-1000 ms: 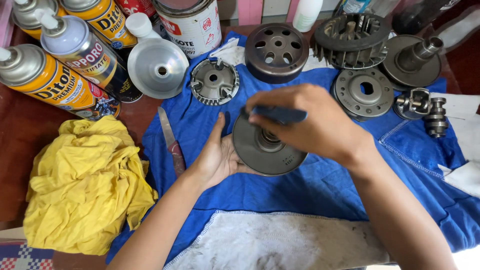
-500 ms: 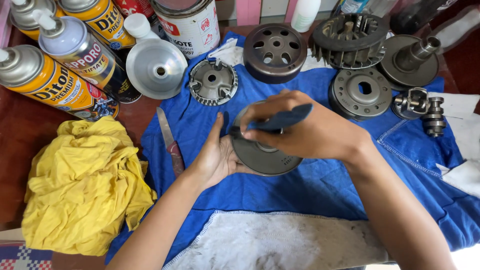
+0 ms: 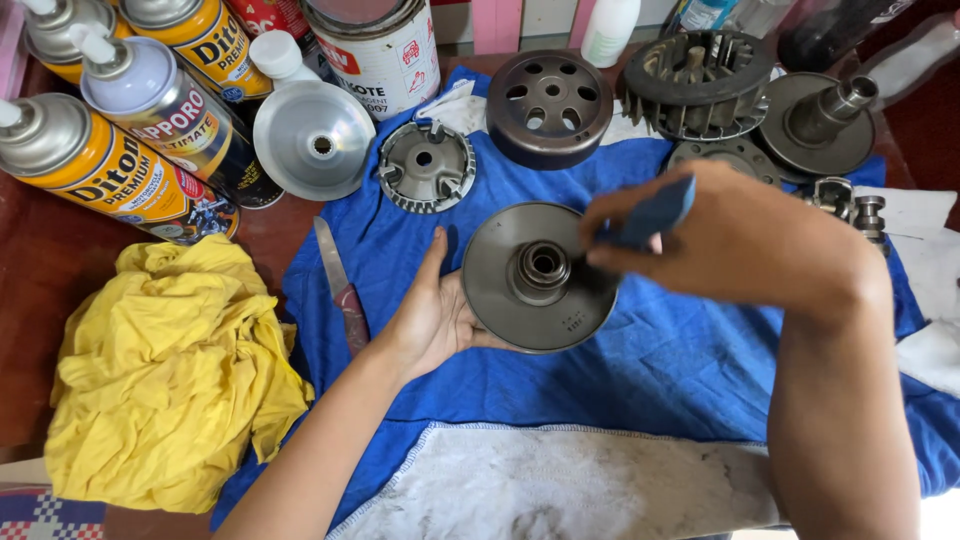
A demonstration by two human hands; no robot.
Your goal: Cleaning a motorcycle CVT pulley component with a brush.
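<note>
The left hand (image 3: 435,315) is lying open, palm up, under the 9 o'clock edge of the disc (image 3: 540,278), fingers stretched flat and cradling it rather than gripping. The disc is sitting tilted over the blue cloth (image 3: 650,370), its raised hub facing the camera. The right hand (image 3: 730,240) is closing its fingers around a blue pad (image 3: 650,212) and pressing the pad's tip against the disc just at 3 o'clock of the hub.

Room is lying mostly at 6 o'clock of the disc, where bare blue cloth is running down to a white towel (image 3: 560,490). At 9 o'clock, a knife (image 3: 342,290) is lying near the left hand, along the cloth's edge, and a yellow rag (image 3: 160,370) is bunching on the desk (image 3: 40,270) well beyond it. At 12 o'clock, a drum (image 3: 548,108) and a toothed plate (image 3: 427,166) are crowding the cloth's far edge. Spray cans (image 3: 110,170) are lying at 10 o'clock.
</note>
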